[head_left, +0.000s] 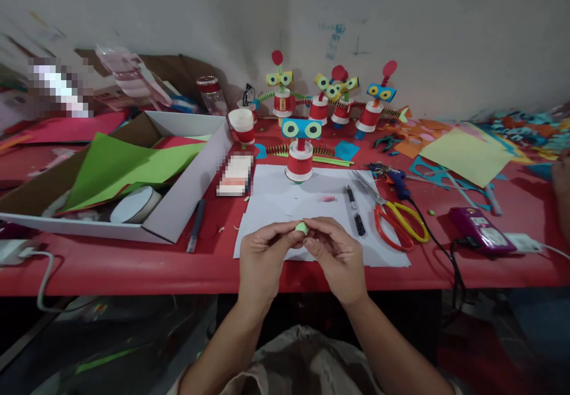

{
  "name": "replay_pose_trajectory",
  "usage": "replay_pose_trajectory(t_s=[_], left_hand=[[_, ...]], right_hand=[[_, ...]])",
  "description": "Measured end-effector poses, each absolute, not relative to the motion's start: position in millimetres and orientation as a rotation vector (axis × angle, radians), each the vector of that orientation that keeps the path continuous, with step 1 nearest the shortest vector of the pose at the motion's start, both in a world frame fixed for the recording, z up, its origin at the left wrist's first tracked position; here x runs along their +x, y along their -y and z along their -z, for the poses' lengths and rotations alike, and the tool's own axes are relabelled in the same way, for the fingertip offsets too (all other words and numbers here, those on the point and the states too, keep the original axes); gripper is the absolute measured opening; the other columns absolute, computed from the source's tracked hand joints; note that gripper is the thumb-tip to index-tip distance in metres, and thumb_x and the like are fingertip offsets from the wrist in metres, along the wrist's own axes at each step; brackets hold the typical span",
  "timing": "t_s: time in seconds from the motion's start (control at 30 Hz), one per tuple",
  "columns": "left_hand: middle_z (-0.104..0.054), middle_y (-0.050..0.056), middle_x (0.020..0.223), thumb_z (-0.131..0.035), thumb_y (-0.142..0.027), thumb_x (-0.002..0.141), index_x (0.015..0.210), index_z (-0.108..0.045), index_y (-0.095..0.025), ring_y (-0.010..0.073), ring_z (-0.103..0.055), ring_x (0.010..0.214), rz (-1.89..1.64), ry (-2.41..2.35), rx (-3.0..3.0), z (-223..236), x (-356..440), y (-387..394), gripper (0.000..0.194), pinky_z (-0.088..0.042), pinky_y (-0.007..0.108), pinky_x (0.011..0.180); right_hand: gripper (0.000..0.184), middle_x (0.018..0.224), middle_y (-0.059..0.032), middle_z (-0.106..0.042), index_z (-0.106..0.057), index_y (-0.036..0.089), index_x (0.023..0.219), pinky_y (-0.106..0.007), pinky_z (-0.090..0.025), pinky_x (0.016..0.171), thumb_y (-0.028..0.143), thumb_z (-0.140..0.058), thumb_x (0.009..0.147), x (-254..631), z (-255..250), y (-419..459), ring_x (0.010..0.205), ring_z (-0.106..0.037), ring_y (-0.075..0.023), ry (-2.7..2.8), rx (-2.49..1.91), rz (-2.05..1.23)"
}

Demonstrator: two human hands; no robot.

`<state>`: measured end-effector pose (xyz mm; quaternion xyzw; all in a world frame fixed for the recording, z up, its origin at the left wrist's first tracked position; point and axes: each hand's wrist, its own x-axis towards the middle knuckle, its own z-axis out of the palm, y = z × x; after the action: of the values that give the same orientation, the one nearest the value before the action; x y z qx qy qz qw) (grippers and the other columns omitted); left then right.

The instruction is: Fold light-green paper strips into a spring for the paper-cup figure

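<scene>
Between the fingertips of both hands is a small light-green piece, likely folded paper (301,227). My left hand (265,255) pinches it from the left, and my right hand (341,255) pinches it from the right. They hold it above the near part of the white paper sheets (271,199). Beyond the hands stands a paper-cup figure (300,158) with a blue eye band and coiled paper arms. A small pink coil (329,199) and a black pen (355,211) lie on the sheets, right of centre.
Scissors (396,220) with red and yellow handles lie right, near a blue glue gun (398,182) and a purple power strip (481,228). A white box (187,187) holding green paper stands left. Several cup figures (319,108) line the wall. A marker (196,226) lies beside the box.
</scene>
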<state>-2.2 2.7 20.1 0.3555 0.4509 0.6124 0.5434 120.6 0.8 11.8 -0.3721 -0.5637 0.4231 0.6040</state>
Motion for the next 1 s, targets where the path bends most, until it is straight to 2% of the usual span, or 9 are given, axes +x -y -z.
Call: replay_pose_trajectory(t_s=[0.1, 0.2, 0.33, 0.47, 0.57, 0.7, 0.87, 1.0], left_hand=[[-0.073, 0.002, 0.069, -0.079, -0.019, 0.065, 0.078, -0.079, -0.022, 0.0129, -0.063, 0.063, -1.407, -1.117, 0.894, -23.7, -8.1, -3.7, 0.013, -0.054, 0.025, 0.063], [-0.071, 0.002, 0.075, -0.079, -0.018, 0.064, 0.077, -0.079, -0.023, 0.0140, -0.064, 0.073, -1.419, -1.154, 0.976, -26.9, -12.6, -3.5, 0.013, -0.053, 0.025, 0.068], [-0.066, 0.000, 0.076, -0.080, -0.020, 0.064, 0.075, -0.078, -0.024, 0.0124, -0.061, 0.075, -1.417, -1.159, 1.094, -29.6, -18.6, -3.9, 0.011, -0.050, 0.023, 0.067], [-0.067, 0.000, 0.076, -0.077, -0.020, 0.067, 0.075, -0.076, -0.021, 0.0131, -0.062, 0.075, -1.331, -1.118, 1.147, -31.0, -22.5, -4.1, 0.008, -0.050, 0.024, 0.069], [-0.069, 0.001, 0.076, -0.075, -0.021, 0.070, 0.077, -0.074, -0.019, 0.0133, -0.062, 0.073, -1.262, -1.120, 1.134, -31.6, -22.9, -3.4, 0.007, -0.050, 0.024, 0.069], [-0.067, 0.000, 0.071, -0.072, -0.022, 0.072, 0.081, -0.069, -0.017, 0.0122, -0.059, 0.065, -1.162, -1.141, 1.160, -35.9, -26.9, -4.9, 0.011, -0.047, 0.022, 0.060], [-0.065, 0.000, 0.076, -0.063, -0.026, 0.081, 0.083, -0.063, -0.019, 0.0123, -0.059, 0.068, -0.928, -1.132, 1.623, -48.6, -40.2, -12.6, 0.008, -0.045, 0.022, 0.061], [-0.066, 0.002, 0.079, -0.060, -0.028, 0.083, 0.086, -0.063, -0.019, 0.0134, -0.060, 0.071, -0.833, -1.070, 1.738, -54.2, -46.0, -16.4, 0.010, -0.046, 0.022, 0.061]], right_hand=[[0.017, 0.093, -0.0031, -0.068, -0.072, 0.025, 0.096, -0.029, -0.054, 0.074, 0.017, -0.068, 0.082, 120.5, -11.3, -1.0, 0.083, -0.065, -0.0159, 1.272, -0.929, -0.984], [0.009, 0.088, -0.0037, -0.069, -0.068, 0.021, 0.093, -0.030, -0.053, 0.074, 0.020, -0.064, 0.086, 123.9, -17.0, -1.6, 0.080, -0.064, -0.0165, 1.409, -1.018, -0.934], [0.013, 0.091, -0.0064, -0.064, -0.064, 0.020, 0.098, -0.032, -0.049, 0.075, 0.020, -0.052, 0.093, 132.0, -28.7, -2.7, 0.082, -0.059, -0.0173, 1.809, -0.997, -0.810], [0.015, 0.093, -0.0068, -0.062, -0.059, 0.021, 0.106, -0.032, -0.048, 0.074, 0.020, -0.050, 0.094, 136.2, -33.4, -3.0, 0.082, -0.058, -0.0176, 1.903, -0.999, -0.731], [0.013, 0.086, -0.0055, -0.060, -0.059, 0.020, 0.100, -0.031, -0.046, 0.071, 0.019, -0.049, 0.094, 136.0, -32.0, -2.3, 0.078, -0.056, -0.0173, 1.938, -0.997, -0.693], [0.011, 0.081, -0.0041, -0.059, -0.059, 0.020, 0.094, -0.030, -0.046, 0.067, 0.016, -0.049, 0.093, 134.9, -29.2, -1.1, 0.074, -0.056, -0.0167, 1.935, -0.960, -0.623], [0.012, 0.080, -0.0047, -0.059, -0.058, 0.020, 0.095, -0.030, -0.046, 0.066, 0.015, -0.048, 0.093, 136.0, -29.7, -0.7, 0.075, -0.057, -0.0176, 1.968, -0.939, -0.568], [0.012, 0.081, -0.0051, -0.059, -0.058, 0.021, 0.096, -0.031, -0.046, 0.066, 0.015, -0.048, 0.093, 137.2, -30.3, -0.7, 0.075, -0.056, -0.0183, 2.002, -0.943, -0.542]])
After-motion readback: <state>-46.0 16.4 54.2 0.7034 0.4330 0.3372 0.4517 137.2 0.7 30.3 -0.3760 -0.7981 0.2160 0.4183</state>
